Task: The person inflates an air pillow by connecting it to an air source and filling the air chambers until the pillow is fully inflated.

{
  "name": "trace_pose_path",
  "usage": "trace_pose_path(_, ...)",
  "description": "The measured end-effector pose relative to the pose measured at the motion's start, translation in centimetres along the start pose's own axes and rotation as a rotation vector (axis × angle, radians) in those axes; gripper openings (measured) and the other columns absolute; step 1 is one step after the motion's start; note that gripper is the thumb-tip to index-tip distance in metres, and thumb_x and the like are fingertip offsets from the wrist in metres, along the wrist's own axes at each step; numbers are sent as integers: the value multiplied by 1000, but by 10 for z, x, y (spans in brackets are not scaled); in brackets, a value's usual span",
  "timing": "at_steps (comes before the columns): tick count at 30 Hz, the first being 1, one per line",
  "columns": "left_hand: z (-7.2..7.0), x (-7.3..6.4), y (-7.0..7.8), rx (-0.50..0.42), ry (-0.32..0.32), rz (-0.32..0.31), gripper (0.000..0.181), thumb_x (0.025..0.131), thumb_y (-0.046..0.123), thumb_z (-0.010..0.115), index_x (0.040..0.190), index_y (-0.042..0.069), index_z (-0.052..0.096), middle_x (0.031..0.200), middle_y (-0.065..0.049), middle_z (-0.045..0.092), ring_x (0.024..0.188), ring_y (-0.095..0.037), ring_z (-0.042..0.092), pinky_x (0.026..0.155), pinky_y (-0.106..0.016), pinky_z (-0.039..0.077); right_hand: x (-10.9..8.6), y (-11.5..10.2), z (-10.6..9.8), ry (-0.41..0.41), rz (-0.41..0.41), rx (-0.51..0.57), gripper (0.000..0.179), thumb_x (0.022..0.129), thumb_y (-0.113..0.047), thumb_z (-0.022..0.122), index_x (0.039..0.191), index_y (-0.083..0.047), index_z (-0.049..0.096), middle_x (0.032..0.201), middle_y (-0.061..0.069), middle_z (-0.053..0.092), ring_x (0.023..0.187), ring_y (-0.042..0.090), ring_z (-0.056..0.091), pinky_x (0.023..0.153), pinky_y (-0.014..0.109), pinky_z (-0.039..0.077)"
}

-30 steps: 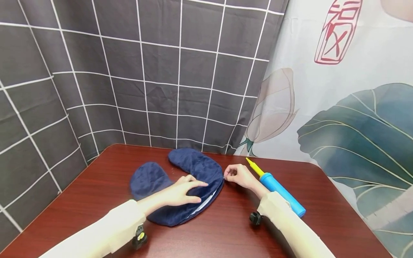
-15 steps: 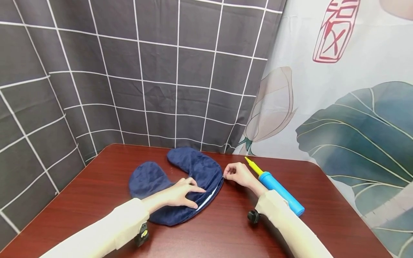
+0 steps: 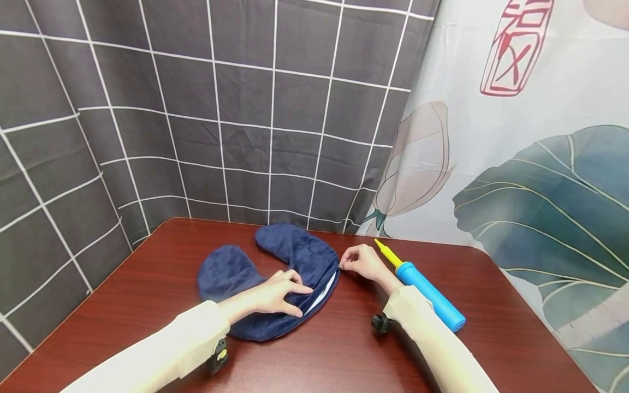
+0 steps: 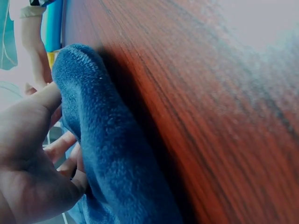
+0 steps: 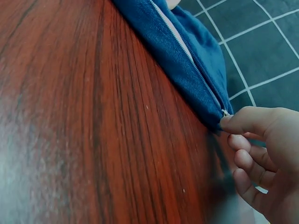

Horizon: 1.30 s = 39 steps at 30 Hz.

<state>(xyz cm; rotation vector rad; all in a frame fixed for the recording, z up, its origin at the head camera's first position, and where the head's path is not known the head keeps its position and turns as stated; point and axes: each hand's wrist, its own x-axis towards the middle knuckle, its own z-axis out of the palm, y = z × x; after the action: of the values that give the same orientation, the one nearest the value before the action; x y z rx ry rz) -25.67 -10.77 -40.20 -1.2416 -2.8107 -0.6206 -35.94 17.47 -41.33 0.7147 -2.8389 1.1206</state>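
A navy plush U-shaped neck pillow (image 3: 314, 256) lies on the table, its curved back toward the right front. Along that outer edge its zipper (image 5: 202, 74) is parted, with a white strip (image 3: 321, 295) showing inside. My left hand (image 3: 277, 295) rests on top of the pillow, fingers spread, thumb beside the white strip. At the right end of the zipper, my right hand (image 3: 361, 262) pinches the zipper pull (image 5: 225, 113) between thumb and forefinger. The left wrist view shows the left hand (image 4: 37, 158) against the plush side.
A blue hand pump (image 3: 429, 295) with a yellow nozzle (image 3: 387, 252) lies right of my right hand, close by the forearm. The reddish-brown wooden table (image 3: 314, 363) backs onto a dark grid-patterned curtain (image 3: 245, 136) and a white printed one (image 3: 462, 164).
My left index finger and thumb have shifted slightly down toward the zipper edge, and the white strip shows less at its lower end. The right hand stays at the zipper pull, barely moving.
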Motion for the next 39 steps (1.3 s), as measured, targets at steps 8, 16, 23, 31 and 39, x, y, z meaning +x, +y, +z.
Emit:
trace_pose_path(8,1,0,-2,3,-2,-10,49,81,32,80,126,18,69,110,-5,56,93,-17,47,81,-26,39,-3,-2,1,-4,14,10,5,85,-10,72,80,-10,73,73,2,67,58,10,52,55,23,46)
trace_pose_path(16,5,0,-7,-2,21,-1,48,81,33,79,126,20,69,111,-5,58,93,-18,48,80,-26,39,-12,-9,4,53,71,3,7,84,-12,75,89,-9,71,80,5,69,68,12,55,62,23,47)
trace_pose_path(23,8,0,-10,-4,36,1,47,82,33,78,126,21,69,111,-5,59,94,-19,51,81,-27,42,-23,-18,12,160,86,-19,13,82,-14,79,90,-10,70,82,5,69,69,12,57,66,21,47)
trace_pose_path(31,7,0,-12,-12,37,4,46,84,30,77,128,20,67,112,-6,62,99,-22,55,86,-31,46,-36,-30,24,176,64,-33,14,81,-12,79,87,-11,67,83,4,68,70,10,56,68,20,48)
trace_pose_path(39,5,0,-14,-25,14,-9,50,87,28,74,134,15,63,119,-7,64,108,-26,58,94,-37,48,-47,-37,32,190,49,-43,15,80,-17,81,87,-15,68,86,1,65,75,10,57,72,21,49)
